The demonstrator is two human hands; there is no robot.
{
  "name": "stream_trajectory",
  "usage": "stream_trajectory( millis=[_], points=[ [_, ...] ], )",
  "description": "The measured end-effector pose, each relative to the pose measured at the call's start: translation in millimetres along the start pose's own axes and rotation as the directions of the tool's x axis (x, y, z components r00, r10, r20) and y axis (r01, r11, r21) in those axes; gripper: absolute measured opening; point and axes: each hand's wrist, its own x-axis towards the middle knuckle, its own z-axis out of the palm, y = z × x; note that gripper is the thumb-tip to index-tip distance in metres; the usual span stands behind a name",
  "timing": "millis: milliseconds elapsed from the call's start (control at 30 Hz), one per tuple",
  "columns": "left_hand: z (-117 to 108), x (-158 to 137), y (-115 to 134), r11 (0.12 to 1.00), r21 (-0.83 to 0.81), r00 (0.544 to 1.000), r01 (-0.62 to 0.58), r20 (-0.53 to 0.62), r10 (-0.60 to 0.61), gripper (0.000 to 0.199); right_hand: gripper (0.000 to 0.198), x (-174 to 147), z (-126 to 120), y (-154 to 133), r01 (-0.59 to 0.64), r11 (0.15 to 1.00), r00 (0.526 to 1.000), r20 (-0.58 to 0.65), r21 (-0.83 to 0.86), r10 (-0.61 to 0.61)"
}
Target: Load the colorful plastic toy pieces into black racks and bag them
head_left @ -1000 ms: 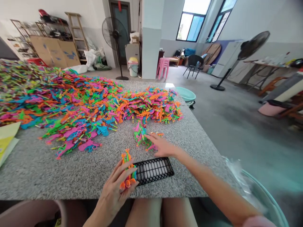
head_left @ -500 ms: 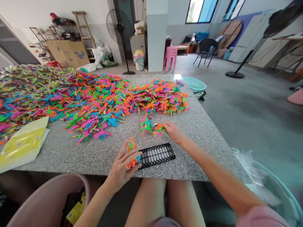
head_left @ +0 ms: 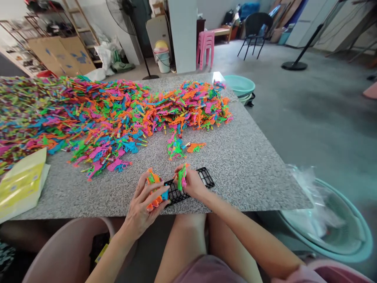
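Row of plastic pieces [head_left: 153, 177], orange, green and blue, orange cups toward the near edge of the table [head_left: 250, 169]: at the left end of a black rack [head_left: 174, 194], under the left hand [head_left: 141, 208]. Left fingers curled over the row, thumb on its near side, gripping; apparently so that the pieces stay bunched upright. Whether they are seated in the rack cannot be told; the hand covers their base. Green and pink pieces [head_left: 180, 180]: pinched in the closed fingers of the right hand [head_left: 193, 184], above the rack, presumably held high to stay off its bars. Black rack: oblong, gridded, lying aslant beside the near edge, its right end set farther in. Small green cluster [head_left: 176, 148] and orange piece [head_left: 195, 147]: just beyond the rack, probably placed for a short reach. Large mixed heap [head_left: 118, 114]: along the far side, spreading to the left. Yellow printed packaging [head_left: 26, 177]: at the left of the near edge. Room for moving: a narrow strip between rack and near edge; a broad stretch of stone from the rack to the slanting right edge. Pink bin [head_left: 59, 251]: below the near edge, left. Clear plastic bags [head_left: 313, 200]: just off the near right corner. Turquoise basin [head_left: 240, 83]: past the far right corner.
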Motion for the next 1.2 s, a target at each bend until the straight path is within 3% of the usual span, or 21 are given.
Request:
stream_trajectory(
  millis=[133,233,367,700,800,900,933,1000,1067,1133,1200],
  points=[
    [0,-1,1,1.000,0.012,1.000,0.004,0.018,-0.004,0.035,0.021,10,11,-19,0.060,0.979,0.991,0.127,-0.196,-0.035],
    [0,-2,2,1.000,0.021,0.999,0.019,0.028,-0.020,0.040,0.023,11,13,-32,0.122,0.899,0.967,0.254,-0.422,-0.012],
    [3,-6,3,0.997,0.028,0.996,0.078,0.036,-0.079,0.051,0.033,10,10,-43,0.179,0.782,0.944,0.329,-0.596,0.035],
    [8,-4,5,0.999,-0.027,0.996,0.042,-0.075,-0.044,0.042,0.029,14,14,-53,0.196,0.716,0.936,0.346,-0.670,0.067],
    [3,-1,1,0.999,-0.040,1.000,-0.018,0.016,0.019,0.041,0.025,15,15,-53,0.208,0.724,0.924,0.374,-0.658,0.075],
    [-2,2,-3,0.998,-0.046,0.995,-0.031,0.098,0.035,0.039,0.026,28,-4,-43,0.305,0.759,0.900,0.436,-0.576,-0.031],
    [-3,2,-3,0.999,-0.044,0.995,-0.023,0.098,0.027,0.038,0.029,36,-15,-38,0.319,0.749,0.914,0.399,-0.581,-0.080],
    [-4,2,-2,0.999,-0.044,0.996,-0.016,0.088,0.020,0.037,0.038,55,-39,-30,0.239,0.683,0.970,0.209,-0.690,-0.128],
    [-4,3,0,0.999,-0.044,0.996,-0.025,0.080,0.028,0.034,0.039,73,-59,-23,0.114,0.552,0.992,0.066,-0.826,-0.106],
    [-4,3,1,0.999,-0.034,0.996,-0.027,0.083,0.030,0.033,0.033,85,-73,-19,0.155,0.429,0.988,0.136,-0.890,-0.075],
    [-5,3,1,1.000,-0.020,0.995,-0.021,0.100,0.022,0.034,0.028,86,-81,-17,0.258,0.395,0.965,0.249,-0.882,-0.076]
  ],
)
